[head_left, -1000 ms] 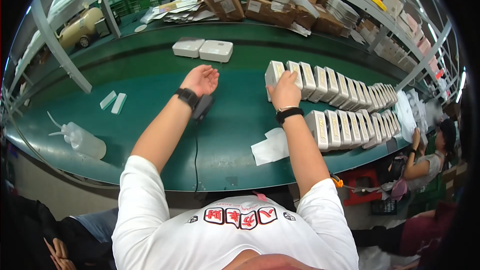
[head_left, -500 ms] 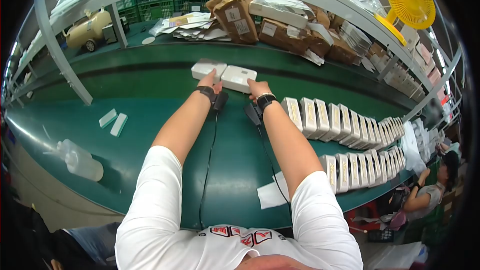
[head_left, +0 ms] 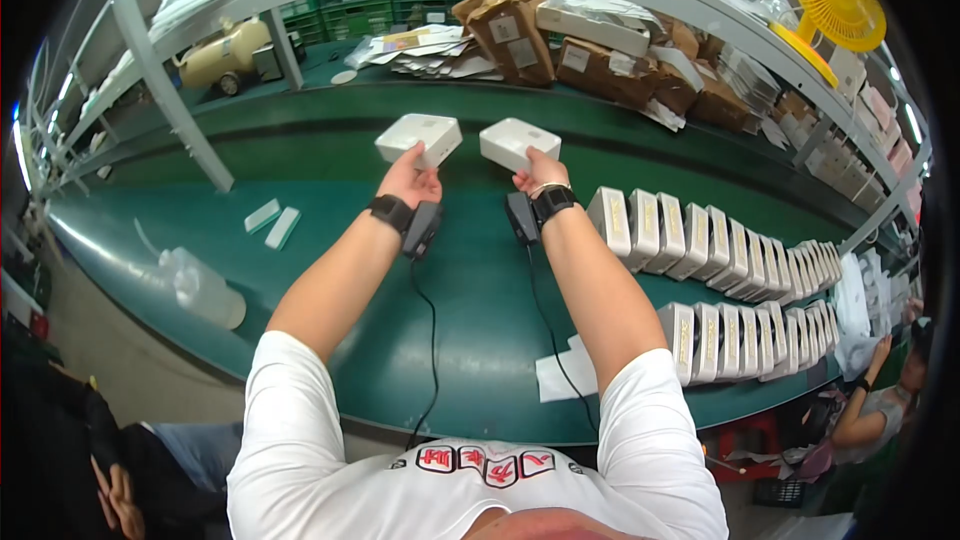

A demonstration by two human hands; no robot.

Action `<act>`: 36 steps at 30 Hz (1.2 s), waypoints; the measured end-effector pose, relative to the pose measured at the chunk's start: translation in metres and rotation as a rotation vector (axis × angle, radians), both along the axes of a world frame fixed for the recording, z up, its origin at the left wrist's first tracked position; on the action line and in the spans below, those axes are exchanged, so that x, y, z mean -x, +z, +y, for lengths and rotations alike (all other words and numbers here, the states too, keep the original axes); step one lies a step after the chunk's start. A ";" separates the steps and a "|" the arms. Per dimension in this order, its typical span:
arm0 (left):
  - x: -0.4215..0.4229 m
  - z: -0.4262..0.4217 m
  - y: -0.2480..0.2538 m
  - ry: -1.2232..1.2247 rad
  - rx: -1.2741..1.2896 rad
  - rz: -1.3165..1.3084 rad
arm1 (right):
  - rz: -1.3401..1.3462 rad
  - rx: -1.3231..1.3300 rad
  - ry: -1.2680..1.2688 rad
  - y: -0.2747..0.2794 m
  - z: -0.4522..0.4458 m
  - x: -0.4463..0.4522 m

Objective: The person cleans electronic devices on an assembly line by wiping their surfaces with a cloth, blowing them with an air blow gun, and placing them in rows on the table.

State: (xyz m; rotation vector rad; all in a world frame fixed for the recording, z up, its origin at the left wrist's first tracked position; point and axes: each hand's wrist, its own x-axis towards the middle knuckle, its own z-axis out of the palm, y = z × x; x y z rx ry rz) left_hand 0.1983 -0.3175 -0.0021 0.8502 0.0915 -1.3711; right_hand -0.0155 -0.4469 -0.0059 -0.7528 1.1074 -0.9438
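Observation:
My left hand (head_left: 409, 180) is closed on a white rectangular box (head_left: 420, 138), thumb on its top and fingers at the near side. Ports or slots show on that box's right end. A second, similar white box (head_left: 512, 143) is in my right hand (head_left: 543, 172), gripped at its right end. The two boxes are apart and slightly tilted, over the green belt (head_left: 330, 155) beyond the table. Whether either one touches the belt, I cannot tell. Black straps with small cabled devices are on both wrists.
Two rows of pale boxes (head_left: 690, 240) stand on edge at the right. White paper (head_left: 560, 377) lies nearer me. At left are two small white-and-green blocks (head_left: 272, 222) and a plastic bottle (head_left: 203, 290). A metal frame (head_left: 165, 70) spans the belt. Another person (head_left: 880, 410) sits at right.
The two white boxes were side by side and now have a gap between them, each still held. My camera view has shifted, so the scene appears further right.

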 end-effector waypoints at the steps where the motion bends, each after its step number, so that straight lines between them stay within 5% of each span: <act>1: 0.009 0.029 0.007 0.108 -0.021 0.007 | -0.061 -0.029 0.005 0.011 0.018 -0.002; 6: 0.007 0.123 -0.005 0.366 -0.281 0.159 | -0.343 -0.118 0.089 0.049 0.117 0.008; 13: 0.018 0.192 -0.029 0.383 -0.343 0.125 | -0.393 -0.079 0.238 0.056 0.216 0.065; 16: 0.026 0.209 -0.052 0.336 -0.258 0.048 | -0.366 0.009 0.276 0.056 0.239 0.091; 20: 0.098 0.253 0.008 0.355 -0.113 0.113 | -0.306 0.128 0.277 0.059 0.265 0.122; 26: 0.179 0.271 0.022 -0.349 0.443 0.054 | -0.272 0.374 0.321 0.055 0.299 0.148; 28: 0.204 0.260 0.021 -0.377 0.628 -0.027 | -0.274 0.458 0.350 0.051 0.311 0.154; 31: 0.228 0.251 0.025 -0.246 0.512 -0.160 | -0.270 0.542 0.415 0.039 0.330 0.166; 34: 0.240 0.258 0.025 -0.190 0.500 -0.258 | 0.046 0.700 0.501 0.027 0.350 0.210; 36: 0.231 0.269 0.017 -0.215 0.453 -0.356 | 0.484 0.881 0.674 0.022 0.369 0.267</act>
